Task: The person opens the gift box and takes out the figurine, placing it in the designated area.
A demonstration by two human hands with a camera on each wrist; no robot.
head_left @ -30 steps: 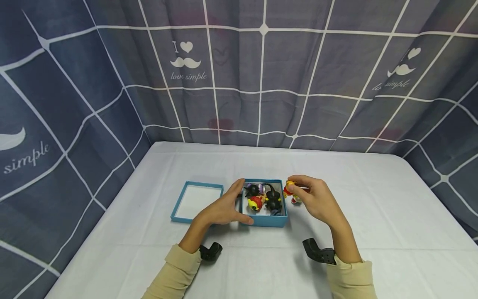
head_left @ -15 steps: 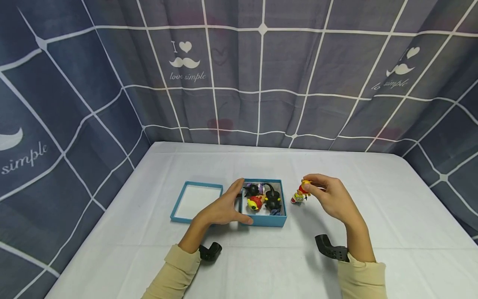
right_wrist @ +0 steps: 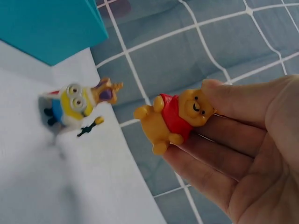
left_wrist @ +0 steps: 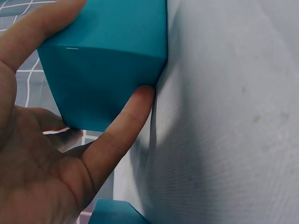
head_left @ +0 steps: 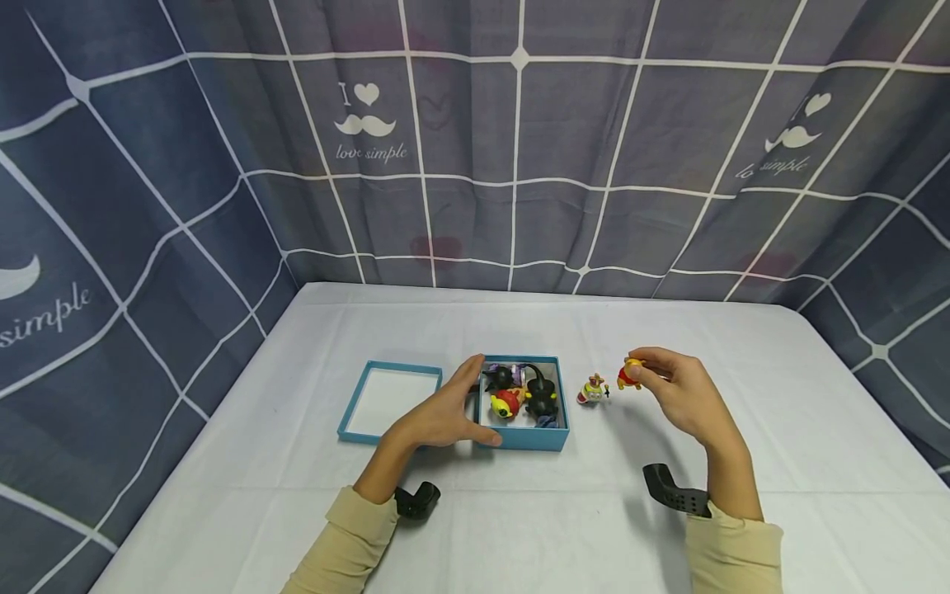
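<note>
My right hand [head_left: 679,392] pinches a small Winnie the Pooh figure [right_wrist: 175,119] in a red shirt by its head, raised over the right of the table. To its left a Minion figure [head_left: 593,390] with a crown stands upright on the cloth, a dark sceptre beside it. My left hand [head_left: 444,414] grips the left side of an uncovered blue box [head_left: 530,440], its thumb near the front corner and fingers toward the back. In the box lie several toys, among them a yellow-and-red figure [head_left: 507,403] and a black, long-tailed one [head_left: 543,398].
The box lid [head_left: 392,398], blue-rimmed with a white inside, lies inner side up left of the box, partly behind my left hand. A white cloth covers the table [head_left: 519,528]. A grey checked curtain [head_left: 475,148] hangs behind and at both sides.
My right hand has moved right, away from the box, carrying the Winnie the Pooh figure past the Minion figure, which now shows fully. The left hand stays at the box.
</note>
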